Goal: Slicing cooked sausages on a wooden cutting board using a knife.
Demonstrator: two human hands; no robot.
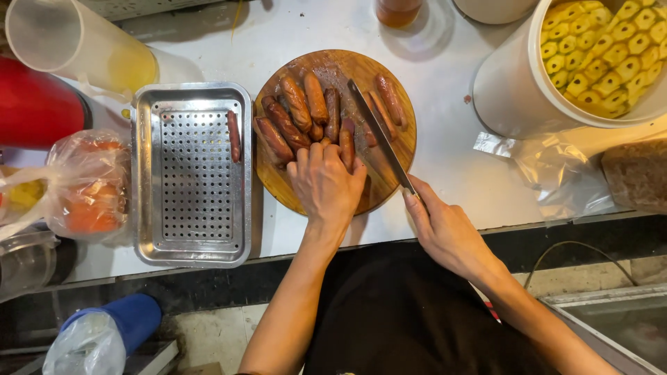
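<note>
Brown sausages [295, 114] lay on the round wooden board [399, 149] at the bench's [445, 76] middle. I saw the left hand [325, 182] pressing fingertips on one sausage [347, 147], the right hand [445, 229] gripping a knife [379, 135]. At nine o'clock sat a perforated metal tray [191, 173], one sausage in it

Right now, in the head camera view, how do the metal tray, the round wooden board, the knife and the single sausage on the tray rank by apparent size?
1. Metal tray and round wooden board: too alike in spread to rank.
2. Knife, held in the right hand.
3. Single sausage, smallest.
The left hand covers part of the board.
</note>
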